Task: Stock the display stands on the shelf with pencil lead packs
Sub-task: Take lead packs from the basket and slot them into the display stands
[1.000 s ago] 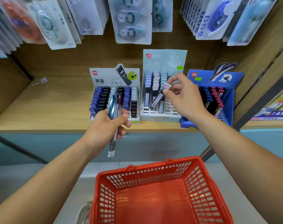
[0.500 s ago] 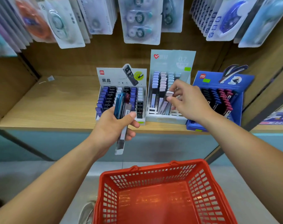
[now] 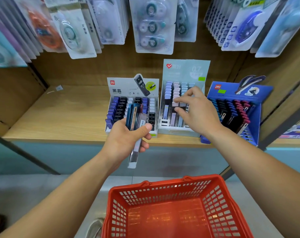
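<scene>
My left hand (image 3: 127, 134) grips a bundle of several slim pencil lead packs (image 3: 135, 115) in front of the white left display stand (image 3: 121, 86), which holds dark blue, black and white packs. My right hand (image 3: 195, 109) reaches over the pale green middle stand (image 3: 185, 69). Its index finger and thumb pinch the pink cap of a lead pack (image 3: 175, 104) standing in a slot among pastel packs. A blue right stand (image 3: 231, 93) holds blue, black and red packs.
The stands sit on a wooden shelf (image 3: 60, 114) with bare board to the left. Carded correction tapes (image 3: 152, 26) hang above on the back wall. A red plastic basket (image 3: 231, 194) stands below, between my forearms.
My right hand has carried one pack down and back into the middle stand, where it now stands in a slot. My left hand has kept its bundle and barely moved.
</scene>
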{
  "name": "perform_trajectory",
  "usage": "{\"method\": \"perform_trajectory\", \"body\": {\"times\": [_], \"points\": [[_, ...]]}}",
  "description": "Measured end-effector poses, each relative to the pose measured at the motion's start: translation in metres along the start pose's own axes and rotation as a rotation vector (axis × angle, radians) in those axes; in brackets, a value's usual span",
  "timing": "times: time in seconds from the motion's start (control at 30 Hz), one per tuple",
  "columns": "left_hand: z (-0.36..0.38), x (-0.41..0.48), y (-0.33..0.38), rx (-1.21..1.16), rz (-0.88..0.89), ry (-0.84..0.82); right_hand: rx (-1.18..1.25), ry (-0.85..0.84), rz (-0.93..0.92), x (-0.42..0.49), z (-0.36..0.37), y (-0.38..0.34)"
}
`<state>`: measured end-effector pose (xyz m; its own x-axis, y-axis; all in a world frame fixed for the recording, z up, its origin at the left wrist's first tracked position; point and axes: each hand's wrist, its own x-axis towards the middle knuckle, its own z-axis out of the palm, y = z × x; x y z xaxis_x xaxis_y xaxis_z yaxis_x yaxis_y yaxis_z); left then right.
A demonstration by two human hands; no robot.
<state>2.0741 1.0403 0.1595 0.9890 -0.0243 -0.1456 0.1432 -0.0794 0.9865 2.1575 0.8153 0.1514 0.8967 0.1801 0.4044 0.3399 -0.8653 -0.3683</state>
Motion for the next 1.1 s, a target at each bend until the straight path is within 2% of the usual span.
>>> {"method": "perform_trajectory", "body": {"times": [0.07,0.13,0.23,0.33,0.43,0.53,0.73,0.9,1.1], "points": [[0.004,-0.001,0.001,0.007,0.000,-0.025,0.070,-0.005,0.049,-0.005,-0.011,-0.005],[0.011,-0.002,0.001,0.012,-0.016,-0.059,0.258,-0.023,0.095,-0.019,-0.024,-0.014],[0.027,-0.007,0.002,-0.001,-0.031,-0.155,0.647,-0.226,0.210,-0.049,-0.039,-0.028],[0.046,-0.013,0.003,0.014,-0.015,-0.243,0.823,-0.378,0.308,-0.069,-0.049,-0.029],[0.062,-0.019,0.005,0.034,-0.002,-0.308,0.943,-0.423,0.370,-0.074,-0.057,-0.022],[0.075,-0.023,0.008,0.038,-0.002,-0.345,0.956,-0.378,0.377,-0.074,-0.062,-0.014],[0.073,-0.013,0.011,0.114,-0.002,-0.251,1.046,-0.134,0.513,-0.076,-0.067,0.009],[0.069,-0.003,0.011,0.143,0.005,-0.170,0.911,-0.126,0.409,-0.087,-0.056,0.017],[0.066,0.006,0.011,0.090,0.006,-0.054,0.825,-0.138,0.467,-0.092,-0.048,0.019]]}}
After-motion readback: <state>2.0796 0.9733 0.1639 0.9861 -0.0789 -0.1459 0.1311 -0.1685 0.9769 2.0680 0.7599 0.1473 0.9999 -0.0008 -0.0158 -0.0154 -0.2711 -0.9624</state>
